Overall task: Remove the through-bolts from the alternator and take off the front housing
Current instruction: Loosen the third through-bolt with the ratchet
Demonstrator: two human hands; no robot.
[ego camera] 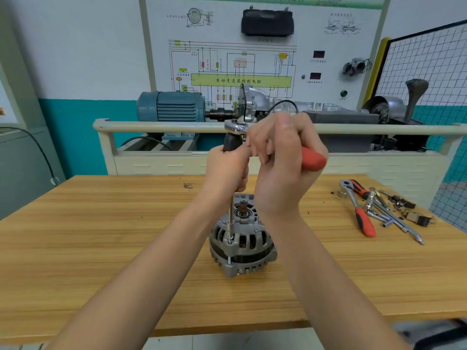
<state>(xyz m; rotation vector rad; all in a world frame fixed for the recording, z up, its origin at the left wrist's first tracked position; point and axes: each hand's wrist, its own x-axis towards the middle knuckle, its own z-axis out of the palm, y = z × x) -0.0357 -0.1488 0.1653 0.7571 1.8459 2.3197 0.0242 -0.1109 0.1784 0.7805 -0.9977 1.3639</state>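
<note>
On the middle of the wooden bench (75, 223) stands the alternator (241, 242), shaft end up, a ribbed grey casting with slotted vents that show copper windings inside. A bearing and a stubby shaft (243, 207) sit at its crown. A slim steel extension bar (230, 218) drops straight down onto a through-bolt (229, 260) at the housing's near-left edge. The left hand (227, 170) curls round a dark grip at the top of that bar, just under the chrome head of the ratchet (236, 127). The right hand (280, 162) is wrapped tight round the ratchet's red handle (313, 160), which juts out to the right.

The bench top is pale, striped wood grain, with a small round knot mark near its far edge. Off to the right lies a scatter of tools (379, 210): another red-handled ratchet, chrome sockets, bars and small dark parts. Behind the bench stands a cream-framed training rig with a blue finned motor (171, 106), a metal gearbox and a white wiring-diagram board (252, 46). The wall is white above, teal below.
</note>
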